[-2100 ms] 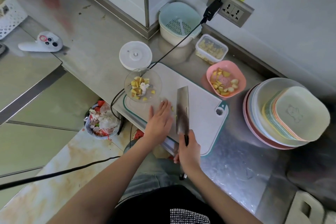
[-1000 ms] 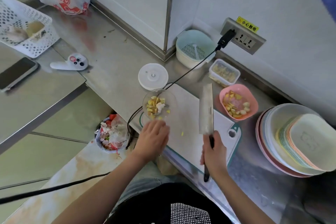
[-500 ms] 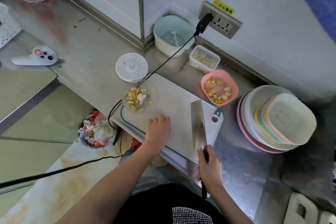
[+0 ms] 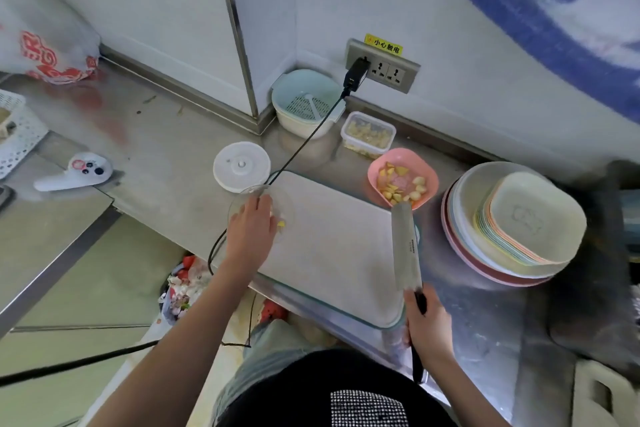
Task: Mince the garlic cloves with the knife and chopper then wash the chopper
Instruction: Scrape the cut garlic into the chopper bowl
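My left hand (image 4: 251, 229) reaches over the clear glass chopper bowl (image 4: 289, 206) at the left end of the white cutting board (image 4: 329, 250). Its fingers stretch over the opening and hide most of the cut garlic inside. One yellow garlic piece (image 4: 281, 225) shows beside the thumb. My right hand (image 4: 427, 322) grips the black handle of the cleaver (image 4: 406, 246). The blade lies along the board's right edge, its tip at the pink bowl (image 4: 377, 168) of garlic cloves. The white chopper lid (image 4: 241, 166) lies behind the chopper bowl.
A clear tub of garlic (image 4: 368, 132) and a teal colander (image 4: 306, 107) stand by the wall. A black cord (image 4: 311, 135) runs from the socket across the counter. Stacked bowls (image 4: 512, 225) fill the right side. A bin (image 4: 183, 291) sits on the floor below the counter edge.
My left hand moved from the board's front edge up over the chopper bowl. The cleaver shifted right, from above the board's middle to its right edge near the pink bowl.
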The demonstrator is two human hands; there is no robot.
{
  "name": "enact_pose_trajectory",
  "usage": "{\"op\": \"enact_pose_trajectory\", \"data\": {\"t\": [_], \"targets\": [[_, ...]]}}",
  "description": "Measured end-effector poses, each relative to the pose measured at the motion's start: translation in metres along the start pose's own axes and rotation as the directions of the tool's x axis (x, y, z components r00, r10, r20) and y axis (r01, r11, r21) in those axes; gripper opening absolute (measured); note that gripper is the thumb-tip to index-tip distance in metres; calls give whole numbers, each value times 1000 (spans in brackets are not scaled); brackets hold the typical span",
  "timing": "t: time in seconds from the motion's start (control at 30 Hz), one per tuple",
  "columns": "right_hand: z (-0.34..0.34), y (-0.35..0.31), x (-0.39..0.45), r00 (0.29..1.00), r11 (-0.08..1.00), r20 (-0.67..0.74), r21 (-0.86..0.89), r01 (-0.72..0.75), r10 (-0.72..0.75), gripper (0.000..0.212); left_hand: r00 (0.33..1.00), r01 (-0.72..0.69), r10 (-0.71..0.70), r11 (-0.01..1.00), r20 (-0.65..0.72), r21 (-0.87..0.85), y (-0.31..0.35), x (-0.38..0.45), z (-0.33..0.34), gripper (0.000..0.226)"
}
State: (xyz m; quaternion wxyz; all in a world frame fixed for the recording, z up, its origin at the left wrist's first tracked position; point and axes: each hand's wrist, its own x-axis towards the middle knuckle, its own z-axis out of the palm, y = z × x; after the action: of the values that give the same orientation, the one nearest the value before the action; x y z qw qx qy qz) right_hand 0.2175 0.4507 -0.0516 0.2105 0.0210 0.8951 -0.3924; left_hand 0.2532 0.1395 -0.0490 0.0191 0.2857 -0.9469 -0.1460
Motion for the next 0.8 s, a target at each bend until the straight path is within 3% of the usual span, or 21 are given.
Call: {"op": "enact_pose_trajectory", "data": {"t": [0.13, 0.33, 0.47, 0.6, 0.67, 0.8], "targets": [[-7, 0, -1, 999, 998, -16, 61, -32, 33, 7, 997, -54, 51, 997, -61, -48, -7, 0, 3, 5], [-9, 7, -1, 995, 994, -72, 88, -59, 66, 2, 989, -123, 122, 992, -82, 3, -9, 4, 7, 2], [-5, 7, -2, 992, 990, -89, 117, -82, 93, 9, 1000, -15, 15, 999, -6, -28, -14, 8, 3, 28], [-2, 1, -4, 991, 988, -74, 119, -102, 111, 5, 997, 22, -30, 995, -74, -101, -21, 6, -2, 34], [1, -5, -5, 994, 989, -54, 120, -92, 99, 6, 986, 105, -121, 986, -116, -131, -26, 6, -2, 34], [9, -15, -3, 995, 988, -31, 124, -88, 92, 7, 950, 302, -311, 936, -23, -183, -35, 10, -3, 49]]}}
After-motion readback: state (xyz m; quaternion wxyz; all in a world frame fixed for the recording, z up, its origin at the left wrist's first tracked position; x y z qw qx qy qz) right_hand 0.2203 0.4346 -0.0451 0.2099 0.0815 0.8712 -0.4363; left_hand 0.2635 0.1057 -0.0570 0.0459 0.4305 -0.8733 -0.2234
